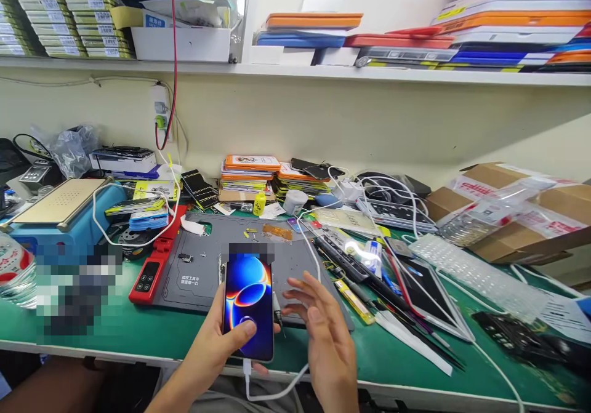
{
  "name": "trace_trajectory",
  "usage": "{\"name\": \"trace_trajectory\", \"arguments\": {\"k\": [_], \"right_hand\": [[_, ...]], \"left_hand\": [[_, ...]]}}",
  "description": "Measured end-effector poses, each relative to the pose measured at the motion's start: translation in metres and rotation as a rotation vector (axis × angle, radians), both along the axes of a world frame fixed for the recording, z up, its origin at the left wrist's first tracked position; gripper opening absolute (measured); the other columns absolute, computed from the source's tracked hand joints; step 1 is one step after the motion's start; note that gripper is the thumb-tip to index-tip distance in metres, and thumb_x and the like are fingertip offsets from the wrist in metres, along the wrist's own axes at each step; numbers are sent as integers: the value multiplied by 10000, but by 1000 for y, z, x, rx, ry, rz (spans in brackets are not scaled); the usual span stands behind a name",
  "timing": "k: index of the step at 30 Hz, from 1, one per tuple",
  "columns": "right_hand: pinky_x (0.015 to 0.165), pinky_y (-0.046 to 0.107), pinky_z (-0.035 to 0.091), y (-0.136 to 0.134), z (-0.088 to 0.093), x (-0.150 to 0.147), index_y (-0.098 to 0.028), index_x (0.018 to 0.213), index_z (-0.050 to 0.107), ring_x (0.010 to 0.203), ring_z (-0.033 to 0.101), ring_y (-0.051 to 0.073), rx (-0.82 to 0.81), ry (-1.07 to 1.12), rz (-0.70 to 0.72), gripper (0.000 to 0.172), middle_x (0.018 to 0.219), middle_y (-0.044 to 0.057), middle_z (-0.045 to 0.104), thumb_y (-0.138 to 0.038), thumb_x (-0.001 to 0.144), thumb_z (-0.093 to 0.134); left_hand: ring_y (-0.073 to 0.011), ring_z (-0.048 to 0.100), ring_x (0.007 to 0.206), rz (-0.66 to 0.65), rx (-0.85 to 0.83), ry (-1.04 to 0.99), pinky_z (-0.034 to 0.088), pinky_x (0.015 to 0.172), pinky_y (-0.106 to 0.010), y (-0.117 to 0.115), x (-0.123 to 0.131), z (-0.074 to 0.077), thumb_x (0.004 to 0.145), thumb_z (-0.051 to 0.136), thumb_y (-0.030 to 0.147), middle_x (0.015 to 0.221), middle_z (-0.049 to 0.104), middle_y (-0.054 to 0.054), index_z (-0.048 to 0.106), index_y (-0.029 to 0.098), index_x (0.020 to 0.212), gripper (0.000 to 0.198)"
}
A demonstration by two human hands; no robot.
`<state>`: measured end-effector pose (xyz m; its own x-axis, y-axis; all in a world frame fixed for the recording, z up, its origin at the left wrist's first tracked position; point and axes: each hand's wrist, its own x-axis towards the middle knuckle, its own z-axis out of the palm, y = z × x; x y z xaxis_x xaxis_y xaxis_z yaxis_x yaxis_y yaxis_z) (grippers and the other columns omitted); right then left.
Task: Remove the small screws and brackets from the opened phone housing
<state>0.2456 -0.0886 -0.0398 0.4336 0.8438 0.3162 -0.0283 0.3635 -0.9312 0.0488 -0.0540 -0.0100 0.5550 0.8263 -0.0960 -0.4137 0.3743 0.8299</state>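
My left hand [217, 333] is wrapped round a smartphone [249, 296], its thumb lying on the lower part of the lit screen. The display glows with blue and orange curved shapes. A white charging cable [277, 396] is plugged into the phone's bottom edge and loops to the right. Just right of the phone my right hand [325, 333] is raised, fingers apart and slightly curled, holding nothing. Beneath and behind the phone lies a grey work mat [198, 277] with small parts on it. A red device with buttons [148, 277] stands along the mat's left side.
To the right lie tweezers and pen-like tools [378, 296], a tablet-like panel [429, 296] and a keyboard [471, 271]. Cardboard boxes [521, 216] stand at the back right. A blue machine [60, 216] sits at left. Overhead runs a loaded shelf [295, 71].
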Motion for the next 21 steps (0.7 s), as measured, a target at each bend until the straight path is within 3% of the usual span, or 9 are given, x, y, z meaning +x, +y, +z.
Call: {"name": "trace_trajectory", "arguments": {"k": [5, 9, 12, 16, 21], "right_hand": [[942, 433, 701, 3, -2, -2, -345, 1575, 668, 1185, 805, 279, 20, 13, 55, 441, 1522, 117, 749, -447, 1158, 568], [972, 406, 703, -2, -6, -3, -345, 1612, 652, 1265, 788, 283, -29, 2, 150, 473, 1573, 108, 726, -450, 1159, 571], [1008, 420, 698, -8, -10, -3, -342, 1649, 618, 1337, 761, 309, -74, -53, 187, 523, 1616, 106, 696, -459, 1140, 615], [956, 428, 709, -13, -11, -2, -338, 1654, 614, 1250, 785, 306, -92, -130, 204, 534, 1578, 118, 717, -481, 1139, 609], [958, 424, 707, -14, -9, 0, -315, 1632, 644, 1235, 781, 311, -94, -161, 187, 537, 1551, 136, 725, -502, 1129, 615]], "left_hand": [[-448, 760, 1354, -122, -46, -102, 743, 763, -401, 5, -5, 5, 1021, 820, 463, 1542, 714, -170, 494, 318, 1654, 727], [-445, 744, 1376, -174, -50, -158, 737, 829, -436, 7, -5, 3, 954, 826, 358, 1550, 715, -156, 478, 327, 1683, 809], [-374, 806, 1238, -159, -24, -134, 730, 847, -412, 7, -6, -1, 882, 878, 279, 1514, 731, -136, 456, 342, 1706, 928], [-277, 836, 1028, -182, -10, -65, 719, 860, -396, 6, -6, 2, 847, 917, 245, 1521, 721, -130, 481, 334, 1695, 958], [-342, 816, 1151, -185, -46, -88, 730, 849, -427, 5, -5, 6, 843, 834, 248, 1530, 719, -122, 449, 347, 1719, 962]]}}
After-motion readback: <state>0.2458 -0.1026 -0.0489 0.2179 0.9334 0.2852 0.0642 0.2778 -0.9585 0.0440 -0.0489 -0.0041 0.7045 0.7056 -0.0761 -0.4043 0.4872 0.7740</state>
